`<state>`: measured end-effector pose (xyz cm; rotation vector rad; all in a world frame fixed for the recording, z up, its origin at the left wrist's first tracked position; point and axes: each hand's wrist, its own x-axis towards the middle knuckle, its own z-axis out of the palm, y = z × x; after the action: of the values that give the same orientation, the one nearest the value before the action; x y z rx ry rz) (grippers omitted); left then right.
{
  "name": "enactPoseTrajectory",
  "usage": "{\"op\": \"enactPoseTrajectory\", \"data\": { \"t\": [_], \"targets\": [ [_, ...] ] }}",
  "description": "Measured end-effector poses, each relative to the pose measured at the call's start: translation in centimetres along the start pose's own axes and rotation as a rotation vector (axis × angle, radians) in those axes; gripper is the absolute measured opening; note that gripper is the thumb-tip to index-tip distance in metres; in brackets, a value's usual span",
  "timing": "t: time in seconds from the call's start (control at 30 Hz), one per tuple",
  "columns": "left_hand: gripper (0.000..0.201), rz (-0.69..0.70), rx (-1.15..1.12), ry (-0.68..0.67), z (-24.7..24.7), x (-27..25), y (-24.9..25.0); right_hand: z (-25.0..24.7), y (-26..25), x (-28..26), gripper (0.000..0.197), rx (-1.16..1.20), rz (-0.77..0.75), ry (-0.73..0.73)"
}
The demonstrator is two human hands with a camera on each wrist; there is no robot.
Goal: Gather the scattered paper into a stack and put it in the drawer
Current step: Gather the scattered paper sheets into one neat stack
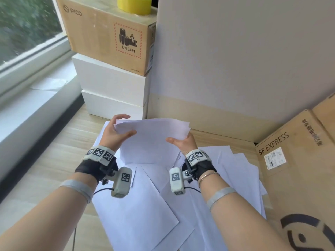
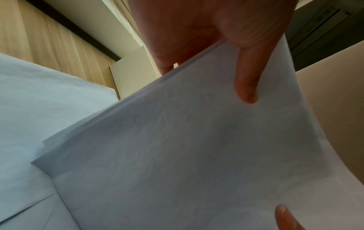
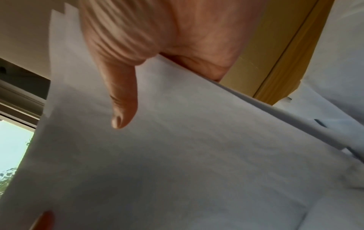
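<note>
A thin stack of white paper (image 1: 152, 140) is held up above the wooden floor, its upper end toward the wall. My left hand (image 1: 117, 132) grips its left edge, thumb on the near face, fingers behind. My right hand (image 1: 182, 143) grips the right edge the same way. In the left wrist view the thumb (image 2: 247, 87) presses on the stack (image 2: 177, 147). The right wrist view shows my other thumb (image 3: 123, 105) on the sheets (image 3: 177, 155). Several loose sheets (image 1: 137, 212) lie overlapping on the floor beneath. No drawer is in view.
Two white boxes (image 1: 112, 87) with a PICO carton (image 1: 107, 33) on top stand at the back left. A pale wall panel (image 1: 235, 60) rises behind the paper. An SF Express carton (image 1: 297, 169) stands at the right. A window sill (image 1: 27, 105) runs along the left.
</note>
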<state>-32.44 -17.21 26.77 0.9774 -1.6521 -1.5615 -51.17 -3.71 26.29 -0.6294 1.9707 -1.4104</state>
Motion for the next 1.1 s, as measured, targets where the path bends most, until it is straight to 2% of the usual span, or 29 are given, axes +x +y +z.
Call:
{"op": "enactPoseTrajectory", "data": {
  "t": [0.13,0.23,0.3,0.4,0.5,0.57,0.63,0.73,0.83,0.93,1.1],
  "targets": [
    [0.057,-0.164,-0.179,-0.015,0.3,0.2,-2.2,0.8,1.4,-0.4,0.025,0.052,0.068,-0.010],
    [0.039,-0.340,-0.047,0.031,0.6,-0.1,-4.6,1.9,3.1,-0.6,0.020,0.088,0.120,-0.020],
    [0.033,-0.396,0.089,0.058,0.9,-0.2,-5.5,2.5,3.6,-0.8,0.021,0.093,0.142,-0.023],
    [0.033,-0.355,0.229,0.060,1.5,0.1,-5.4,3.1,3.9,-0.6,0.019,0.078,0.138,0.015],
    [0.033,-0.353,0.198,0.073,1.3,0.3,-5.6,3.0,4.1,-0.3,0.023,0.134,0.138,0.057],
    [0.036,-0.401,0.152,0.069,1.0,0.0,-6.0,3.1,4.8,-0.6,0.032,0.129,0.164,0.047],
    [0.038,-0.446,0.104,0.066,1.3,-0.4,-6.6,3.5,5.9,-1.0,0.031,0.069,0.220,0.023],
    [0.021,-0.424,0.189,0.103,2.1,-0.5,-6.5,3.8,6.9,-1.0,0.020,0.045,0.285,0.044],
    [0.023,-0.346,0.287,0.107,2.6,0.0,-5.4,3.4,6.4,-0.3,0.027,0.067,0.200,0.070],
    [0.016,-0.286,0.339,0.086,2.9,0.7,-4.6,2.8,5.7,0.6,0.029,-0.026,0.142,0.074],
    [0.018,-0.375,0.286,0.005,4.1,0.1,-5.7,1.1,7.0,1.6,0.031,-0.190,0.210,0.017]
  ]
}}
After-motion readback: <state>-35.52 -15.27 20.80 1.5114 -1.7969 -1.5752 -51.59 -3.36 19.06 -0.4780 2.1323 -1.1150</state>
